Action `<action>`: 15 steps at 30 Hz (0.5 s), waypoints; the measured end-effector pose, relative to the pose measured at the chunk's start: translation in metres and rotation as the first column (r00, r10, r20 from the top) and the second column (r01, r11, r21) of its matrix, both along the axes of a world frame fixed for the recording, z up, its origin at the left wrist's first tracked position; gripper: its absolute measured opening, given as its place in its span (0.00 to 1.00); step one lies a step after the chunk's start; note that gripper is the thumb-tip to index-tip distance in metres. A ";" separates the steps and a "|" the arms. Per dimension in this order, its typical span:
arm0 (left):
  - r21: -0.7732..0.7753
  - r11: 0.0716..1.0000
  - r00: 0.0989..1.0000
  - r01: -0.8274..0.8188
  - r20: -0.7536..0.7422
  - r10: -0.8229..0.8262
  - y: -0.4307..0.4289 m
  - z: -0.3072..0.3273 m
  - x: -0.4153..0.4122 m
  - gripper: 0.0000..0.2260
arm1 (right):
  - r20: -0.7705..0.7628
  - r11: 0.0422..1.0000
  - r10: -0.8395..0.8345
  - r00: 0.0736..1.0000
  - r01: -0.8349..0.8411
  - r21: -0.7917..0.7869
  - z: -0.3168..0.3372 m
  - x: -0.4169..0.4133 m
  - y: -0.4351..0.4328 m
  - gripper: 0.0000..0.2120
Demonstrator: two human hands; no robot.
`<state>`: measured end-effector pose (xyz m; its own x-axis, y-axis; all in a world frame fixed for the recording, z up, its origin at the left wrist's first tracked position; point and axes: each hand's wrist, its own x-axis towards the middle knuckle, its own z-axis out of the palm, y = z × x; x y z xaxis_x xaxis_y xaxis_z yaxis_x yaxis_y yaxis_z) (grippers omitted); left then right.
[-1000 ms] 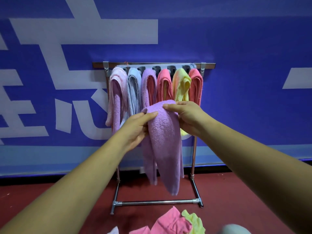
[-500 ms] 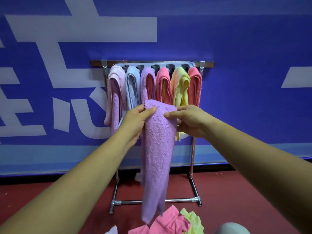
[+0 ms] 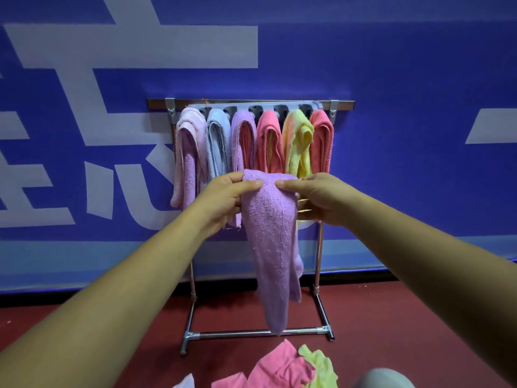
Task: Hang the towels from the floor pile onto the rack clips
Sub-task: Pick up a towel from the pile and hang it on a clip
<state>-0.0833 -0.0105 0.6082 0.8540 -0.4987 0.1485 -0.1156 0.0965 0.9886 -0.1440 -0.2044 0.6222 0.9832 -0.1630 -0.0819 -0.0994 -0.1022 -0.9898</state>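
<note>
While both arms reach forward, the left hand (image 3: pixel 223 200) and right hand (image 3: pixel 316 197) hold a purple towel (image 3: pixel 270 247) by its folded top, in front of the rack (image 3: pixel 251 334) and below its clips (image 3: pixel 253 110). Each thumb presses on the near face of the fold, the two thumb tips close together but apart. The left fingers (image 3: pixel 229 178) and right fingers (image 3: pixel 313 178) curl round behind the cloth, so both hands pinch it. From the hands the purple towel hangs down in a long narrowing fold, and its lower end overlaps the rack's bottom bar in this view.

Six towels hang side by side from the clips, from left to right: a pale pink towel (image 3: pixel 190 152), a blue towel (image 3: pixel 218 141), a lilac towel (image 3: pixel 243 141), a pink towel (image 3: pixel 268 141), a yellow towel (image 3: pixel 298 147) and a coral towel (image 3: pixel 321 141). Neighbours touch, and the hands and the held cloth cover the lower parts of the middle ones. The rack stands on the red floor (image 3: pixel 112 345) against a blue wall (image 3: pixel 391 135) with large white characters.

At the bottom edge, nearer the camera than the rack, lies the pile (image 3: pixel 279 368) of pink and yellow-green cloth, with a white scrap (image 3: pixel 186 383) to its left. A grey rounded thing (image 3: pixel 383 379) shows at the bottom right; what it is cannot be told.
</note>
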 end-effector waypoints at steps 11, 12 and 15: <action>0.075 0.950 0.953 0.302 0.006 -0.303 -0.013 0.034 0.004 0.12 | 0.213 0.930 0.367 0.905 -0.356 -0.092 0.032 0.010 -0.011 0.14; 0.087 0.947 0.951 0.308 0.009 -0.310 -0.013 0.038 0.005 0.12 | 0.198 0.910 0.413 0.889 -0.411 -0.050 0.031 0.009 -0.010 0.15; 0.110 0.941 0.946 0.321 0.020 -0.325 -0.013 0.045 0.007 0.11 | 0.175 0.889 0.448 0.877 -0.458 0.016 0.030 0.007 -0.014 0.15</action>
<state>-0.0767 -0.0237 0.6535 0.6393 -0.7611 0.1093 -0.1320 0.0313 0.9907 -0.1367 -0.2180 0.6527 0.9487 0.3036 0.0887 0.1062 -0.0419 -0.9935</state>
